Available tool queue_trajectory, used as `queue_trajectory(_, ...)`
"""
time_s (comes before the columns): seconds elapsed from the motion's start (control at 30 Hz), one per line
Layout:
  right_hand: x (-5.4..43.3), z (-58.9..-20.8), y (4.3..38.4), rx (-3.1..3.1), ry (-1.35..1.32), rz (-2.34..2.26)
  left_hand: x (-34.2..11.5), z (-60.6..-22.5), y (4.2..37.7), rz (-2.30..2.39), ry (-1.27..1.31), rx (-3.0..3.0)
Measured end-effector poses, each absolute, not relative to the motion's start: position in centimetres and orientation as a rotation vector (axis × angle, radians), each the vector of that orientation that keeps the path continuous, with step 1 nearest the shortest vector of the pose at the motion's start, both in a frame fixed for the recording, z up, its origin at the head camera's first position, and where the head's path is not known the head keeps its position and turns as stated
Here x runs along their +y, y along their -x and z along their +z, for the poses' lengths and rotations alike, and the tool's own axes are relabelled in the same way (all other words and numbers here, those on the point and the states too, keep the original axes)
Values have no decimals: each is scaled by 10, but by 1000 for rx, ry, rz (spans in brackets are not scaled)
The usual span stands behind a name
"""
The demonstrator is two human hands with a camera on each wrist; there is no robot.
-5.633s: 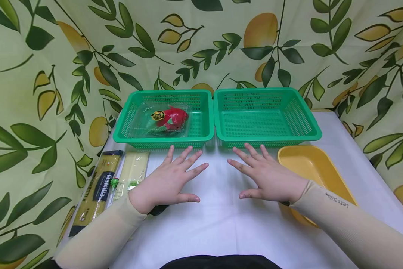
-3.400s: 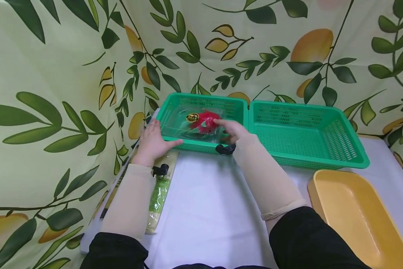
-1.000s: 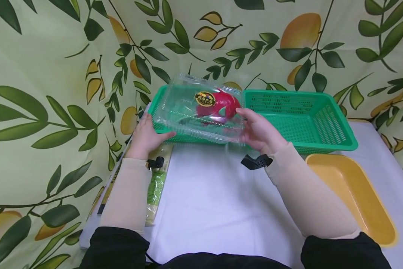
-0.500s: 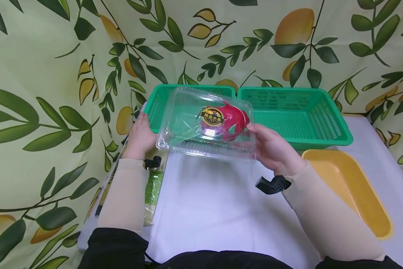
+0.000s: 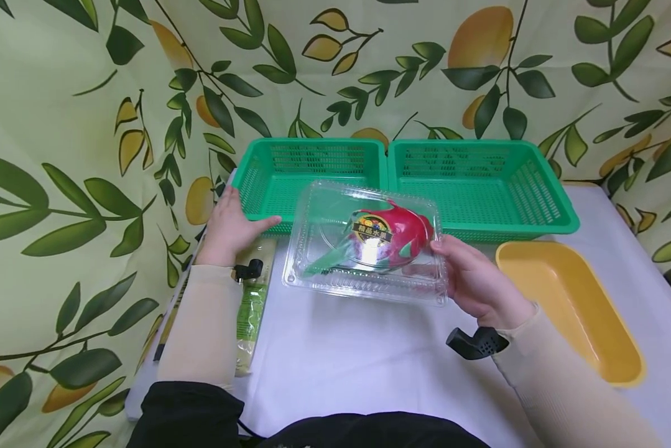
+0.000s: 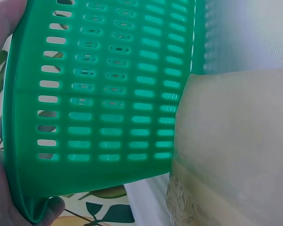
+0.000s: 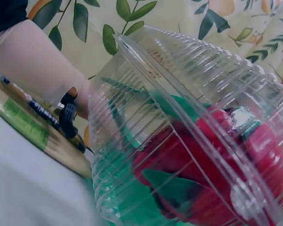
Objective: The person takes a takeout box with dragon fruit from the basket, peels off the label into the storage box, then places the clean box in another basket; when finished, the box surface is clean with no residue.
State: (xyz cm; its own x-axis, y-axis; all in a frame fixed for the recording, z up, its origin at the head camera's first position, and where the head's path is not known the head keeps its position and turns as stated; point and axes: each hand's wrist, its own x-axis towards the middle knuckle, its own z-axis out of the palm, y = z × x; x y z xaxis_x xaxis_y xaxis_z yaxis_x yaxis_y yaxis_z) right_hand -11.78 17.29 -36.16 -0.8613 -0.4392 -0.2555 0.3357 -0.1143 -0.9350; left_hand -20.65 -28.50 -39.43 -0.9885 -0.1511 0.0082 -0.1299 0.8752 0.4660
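Observation:
A clear plastic clamshell box (image 5: 318, 249) is held above the table, slightly tilted, by my right hand (image 5: 475, 274) gripping its right end. Inside it lies a red dragon fruit (image 5: 410, 227) with green scales, under a black and gold label (image 5: 371, 229). In the right wrist view the fruit (image 7: 179, 160) shows through the box's ribbed wall. My left hand (image 5: 229, 230) holds the front left corner of the left green basket (image 5: 313, 144); its thumb lies along the front rim. A fingertip (image 6: 56, 207) shows by the basket's rim in the left wrist view.
A second green basket (image 5: 483, 146) stands against the left one. An orange tray (image 5: 570, 298) sits at the right. A pack of pale noodles (image 5: 251, 317) with a green label lies under the left wrist, beside a partly hidden spaghetti pack. A patterned cloth hangs behind.
My right hand has lifted the clamshell box out of the left basket and brought it right and nearer to me. My left hand has stayed at that basket's corner.

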Motion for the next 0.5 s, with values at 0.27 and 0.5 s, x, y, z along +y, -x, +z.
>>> queue_trajectory(0.27,190,-386,99,1661,92,-1992,-286,-395,207,-746,-223,-3003)
queue_trajectory(0.5,208,-405,83,1717,18,-1935,-286,-395,208,-751,-218,-3010)
